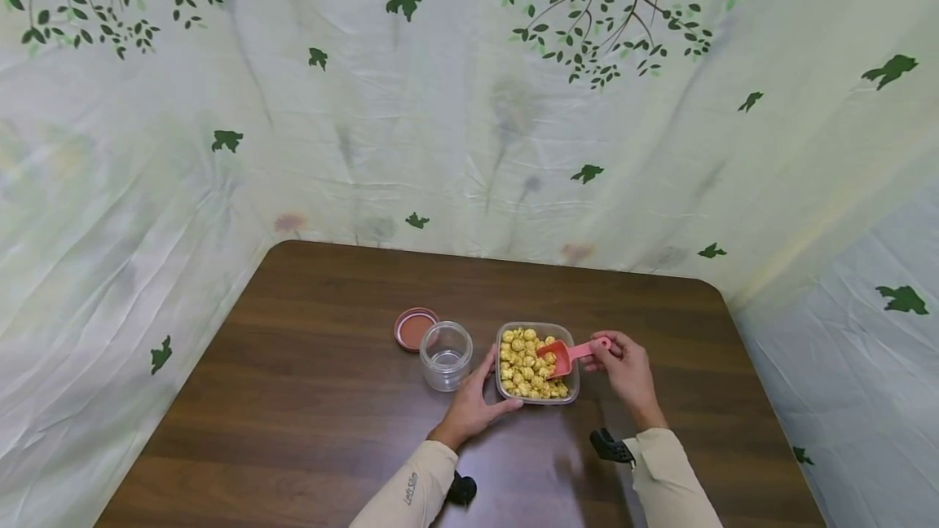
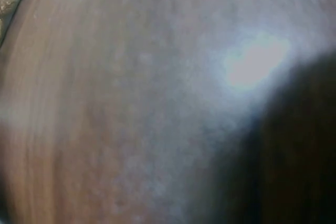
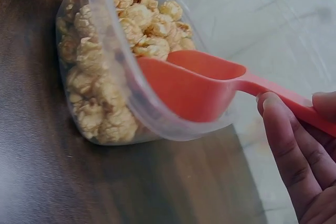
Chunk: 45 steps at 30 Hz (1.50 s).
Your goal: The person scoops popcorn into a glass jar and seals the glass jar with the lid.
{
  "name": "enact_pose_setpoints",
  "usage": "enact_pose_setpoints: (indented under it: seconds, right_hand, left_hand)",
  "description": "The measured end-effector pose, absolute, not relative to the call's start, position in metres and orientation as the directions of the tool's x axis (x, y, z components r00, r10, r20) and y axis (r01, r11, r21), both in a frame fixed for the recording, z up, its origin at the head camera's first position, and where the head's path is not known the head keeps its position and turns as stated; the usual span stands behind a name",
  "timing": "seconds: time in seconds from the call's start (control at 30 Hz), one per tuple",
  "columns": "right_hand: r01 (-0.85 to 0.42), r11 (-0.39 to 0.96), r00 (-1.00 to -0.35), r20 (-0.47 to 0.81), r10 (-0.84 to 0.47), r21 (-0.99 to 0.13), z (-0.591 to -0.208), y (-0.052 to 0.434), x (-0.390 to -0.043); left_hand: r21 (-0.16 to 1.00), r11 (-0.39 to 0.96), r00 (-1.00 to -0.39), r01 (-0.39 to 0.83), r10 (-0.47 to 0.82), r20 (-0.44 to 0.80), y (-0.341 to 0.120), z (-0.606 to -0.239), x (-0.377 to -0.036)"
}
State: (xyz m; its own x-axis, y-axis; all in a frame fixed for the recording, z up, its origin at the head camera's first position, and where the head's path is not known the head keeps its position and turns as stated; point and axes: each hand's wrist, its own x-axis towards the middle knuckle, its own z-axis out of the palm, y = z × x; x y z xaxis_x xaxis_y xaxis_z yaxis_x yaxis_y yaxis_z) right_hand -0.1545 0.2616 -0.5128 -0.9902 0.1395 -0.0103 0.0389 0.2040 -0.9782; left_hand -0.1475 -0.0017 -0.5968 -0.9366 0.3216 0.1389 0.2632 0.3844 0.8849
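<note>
Head view: your R hand (image 1: 623, 365) pinches scoop (image 1: 561, 357) handle, bowl in popcorn tub (image 1: 537, 398) | L hand (image 1: 473, 402) curled on tub's near-left wall | tub mid table (image 1: 293, 398), jar (image 1: 446, 357) just left, lid (image 1: 415, 328) behind.

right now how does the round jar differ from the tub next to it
The glass jar is round and holds nothing visible; the plastic tub is squarish and full of popcorn. The jar stands untouched, while the left hand holds the tub's side and the right hand dips a pink scoop into it. Both are clear, lidless and upright on the wooden table.
</note>
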Motion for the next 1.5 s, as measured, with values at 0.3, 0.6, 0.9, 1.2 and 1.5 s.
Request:
enact_pose_setpoints:
  seconds: [0.3,0.6,0.9,1.2,1.5]
  right_hand:
    - [-0.113,0.338,-0.981,0.160,0.113,-0.934,-0.488,0.263,-0.153]
    - [-0.182,0.477,-0.970,0.235,0.054,-0.860,-0.486,0.265,-0.154]
    - [-0.140,0.553,-0.981,0.189,0.033,-0.822,-0.499,0.259,-0.154]
    - [-0.088,0.433,-0.990,0.128,0.065,-0.897,-0.515,0.262,-0.160]
    - [-0.082,0.329,-0.993,0.107,0.057,-0.941,-0.515,0.266,-0.165]
  left_hand:
    - [0.893,0.357,-0.933,0.274,0.323,0.157,-0.001,-0.595,-0.148]
    - [0.902,0.362,-0.944,0.235,0.308,0.122,-0.002,-0.595,-0.146]
    - [0.905,0.356,-0.944,0.232,0.308,0.120,-0.002,-0.594,-0.146]
    - [0.902,0.364,-0.942,0.234,0.313,0.119,-0.002,-0.596,-0.146]
    - [0.895,0.375,-0.940,0.243,0.319,0.121,-0.001,-0.596,-0.147]
